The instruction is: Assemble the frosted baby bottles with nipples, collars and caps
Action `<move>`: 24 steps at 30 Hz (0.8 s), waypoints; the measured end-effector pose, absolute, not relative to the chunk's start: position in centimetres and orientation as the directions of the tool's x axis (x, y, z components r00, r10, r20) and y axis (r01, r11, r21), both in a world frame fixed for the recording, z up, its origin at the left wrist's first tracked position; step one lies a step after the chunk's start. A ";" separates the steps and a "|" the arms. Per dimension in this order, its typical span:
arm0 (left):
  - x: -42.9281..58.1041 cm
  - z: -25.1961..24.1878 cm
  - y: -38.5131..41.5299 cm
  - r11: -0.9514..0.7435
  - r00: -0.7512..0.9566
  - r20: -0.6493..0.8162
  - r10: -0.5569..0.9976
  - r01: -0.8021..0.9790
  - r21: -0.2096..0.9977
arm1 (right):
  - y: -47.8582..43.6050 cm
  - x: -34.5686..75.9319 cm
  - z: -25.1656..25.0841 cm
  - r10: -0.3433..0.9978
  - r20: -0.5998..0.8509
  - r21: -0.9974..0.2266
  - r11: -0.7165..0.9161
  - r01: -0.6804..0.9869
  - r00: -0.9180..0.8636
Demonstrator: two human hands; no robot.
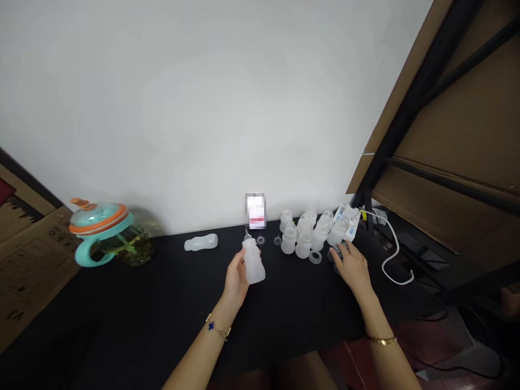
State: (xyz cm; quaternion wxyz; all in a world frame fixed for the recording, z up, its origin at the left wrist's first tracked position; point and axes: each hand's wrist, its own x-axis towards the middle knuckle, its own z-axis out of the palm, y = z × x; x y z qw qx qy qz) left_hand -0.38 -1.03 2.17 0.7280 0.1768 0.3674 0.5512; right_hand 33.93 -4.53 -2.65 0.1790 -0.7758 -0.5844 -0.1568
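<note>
A person's left hand (236, 277) holds a frosted feeding bottle (254, 264) over a black tabletop (174, 309), its fingers wrapped around the bottle's side with the neck tipped up and away. A clear teat (247, 235) shows at that neck; whether it is seated or stands behind cannot be told. Just beyond the left fingertips lie two loose flanged teats (277, 239). The right hand (353, 268) reaches down with bent fingers over clear round parts (335, 254); whether they pinch one is unclear. Between the two hands, nearer the right fingers, stands a cluster of small bottles (304, 246), most seemingly finished with domed tops, beside a loose collar ring (314, 257). Left of the left fingers, another frosted bottle (201, 242) lies on its side, apparently untopped. Judging by the loose parts, much appears done, with the held bottle and the lying one seemingly incomplete.
</note>
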 end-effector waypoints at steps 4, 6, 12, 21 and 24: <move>-0.5 2.2 -0.9 0.321 0.110 -0.340 0.934 -0.673 0.666 | -4.9 34.4 -3.7 0.846 0.505 -0.095 -0.142 0.985 0.171; -0.4 2.3 -0.9 0.323 0.110 -0.341 0.934 -0.667 0.671 | -5.4 34.1 -4.1 0.842 0.520 -0.130 -0.088 0.988 0.144; -0.2 2.1 -1.0 0.332 0.116 -0.344 0.932 -0.656 0.678 | -7.8 31.9 -4.4 0.852 0.512 -0.249 0.028 0.968 0.108; -0.1 1.6 -0.6 0.318 0.101 -0.340 0.935 -0.667 0.674 | -11.2 27.7 -4.5 0.885 0.465 -0.359 0.204 0.911 -0.014; -0.3 1.4 -0.4 0.287 0.079 -0.321 0.944 -0.678 0.677 | -12.1 25.5 -4.3 0.882 0.460 -0.364 0.287 0.886 -0.097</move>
